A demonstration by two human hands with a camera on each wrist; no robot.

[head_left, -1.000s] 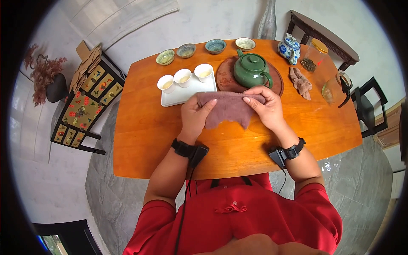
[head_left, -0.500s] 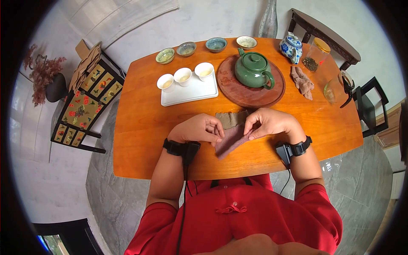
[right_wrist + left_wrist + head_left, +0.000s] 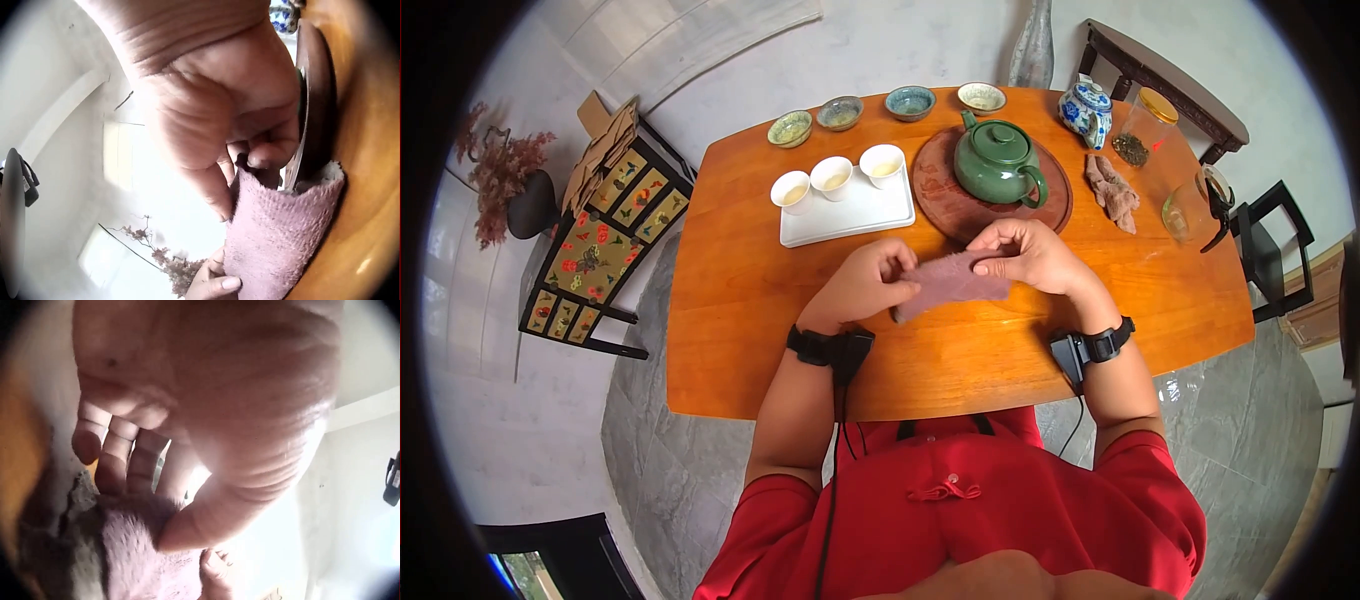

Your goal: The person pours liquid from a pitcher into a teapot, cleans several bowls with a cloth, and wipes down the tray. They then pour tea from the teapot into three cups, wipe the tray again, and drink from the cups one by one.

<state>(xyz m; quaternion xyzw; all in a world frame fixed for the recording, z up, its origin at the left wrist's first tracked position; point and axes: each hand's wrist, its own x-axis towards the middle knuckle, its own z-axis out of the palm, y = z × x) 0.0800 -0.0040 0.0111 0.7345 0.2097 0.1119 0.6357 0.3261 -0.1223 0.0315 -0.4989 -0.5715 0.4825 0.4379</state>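
Wooden table (image 3: 735, 305) takes up most of the view. Painted cabinet (image 3: 585, 260) stands off its L side, dark side table (image 3: 1165, 80) beyond the far R corner, black chair (image 3: 1270, 250) off the R end.

On the table, biggest first: round board (image 3: 935, 185) w/ green teapot (image 3: 997, 170) on it, spout to the far side, handle toward the near R. Board + pot sit just past R hand (image 3: 1040, 260), blocking straight reach there. White tray (image 3: 840, 225) lies to the board's L, past L hand (image 3: 865, 285).

Cloth, mauve (image 3: 955, 280), is btwn the 2 hands over the table's near part, in front of the board. L hand pinches its L end, thumb vs. fingers; R hand grips its upper R edge, thumb on the near face. Greyish underside shows in both wrist views.

Far R: blue-and-white pot (image 3: 1085, 115), yellow-lidded jar (image 3: 1145, 130) w/ dark bits inside, glass jug (image 3: 1180, 215) w/ black handle nr the R edge; crumpled brownish cloth (image 3: 1112, 193) btwn board & jug.

Smaller: 4 bowls (image 3: 910, 103) in a curved row along the far edge; 3 white cups (image 3: 832, 178) w/ pale liquid, at the tray's far side.
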